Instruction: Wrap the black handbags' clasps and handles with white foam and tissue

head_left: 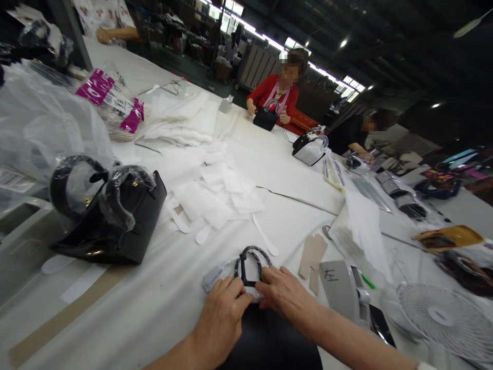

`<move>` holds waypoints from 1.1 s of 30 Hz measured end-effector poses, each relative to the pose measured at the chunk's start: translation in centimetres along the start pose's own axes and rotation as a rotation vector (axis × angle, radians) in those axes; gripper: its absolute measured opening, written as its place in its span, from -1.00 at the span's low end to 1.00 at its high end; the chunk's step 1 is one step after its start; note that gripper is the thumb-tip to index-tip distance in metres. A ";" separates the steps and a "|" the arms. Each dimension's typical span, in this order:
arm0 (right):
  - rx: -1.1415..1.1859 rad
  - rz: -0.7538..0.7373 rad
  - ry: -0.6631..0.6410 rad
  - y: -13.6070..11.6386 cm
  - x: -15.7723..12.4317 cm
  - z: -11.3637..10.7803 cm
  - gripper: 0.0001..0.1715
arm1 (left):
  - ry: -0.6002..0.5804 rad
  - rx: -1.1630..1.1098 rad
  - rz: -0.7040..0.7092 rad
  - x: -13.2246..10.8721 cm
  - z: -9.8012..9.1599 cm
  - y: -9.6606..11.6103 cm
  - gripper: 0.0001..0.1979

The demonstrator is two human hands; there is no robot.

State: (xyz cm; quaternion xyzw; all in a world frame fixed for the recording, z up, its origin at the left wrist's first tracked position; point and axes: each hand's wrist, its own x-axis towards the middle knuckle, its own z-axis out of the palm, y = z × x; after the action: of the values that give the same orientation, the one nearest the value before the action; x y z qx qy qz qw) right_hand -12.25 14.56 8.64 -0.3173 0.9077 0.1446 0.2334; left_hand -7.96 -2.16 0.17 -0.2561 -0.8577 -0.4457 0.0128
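Observation:
A black handbag lies near the front edge of the view, its top pointing away from me. Clear film wraps its black handles, which stand up past the opening. My left hand is closed on the left part of the bag's top edge, over some pale wrapping. On the right part of the same edge, close to the handle base, the bent fingers of my right hand grip the bag. What lies under my fingertips is partly hidden.
A second black handbag with film-wrapped handles stands at left. White sheets are scattered ahead. To the right are brown card pieces, a grey dispenser-like object and a white fan. Across the table, a person in red handles a dark bag.

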 end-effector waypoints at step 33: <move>1.021 0.255 0.937 0.5 -8.5 8.8 -0.71 | 0.174 -0.296 -0.145 -7.3 2.6 1.1 -0.39</move>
State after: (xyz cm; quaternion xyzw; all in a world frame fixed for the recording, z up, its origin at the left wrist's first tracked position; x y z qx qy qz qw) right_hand -3.74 22.85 5.62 -0.0879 0.8973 -0.4249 -0.0814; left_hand -0.61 -2.78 -2.35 -0.1532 -0.7946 -0.5873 0.0168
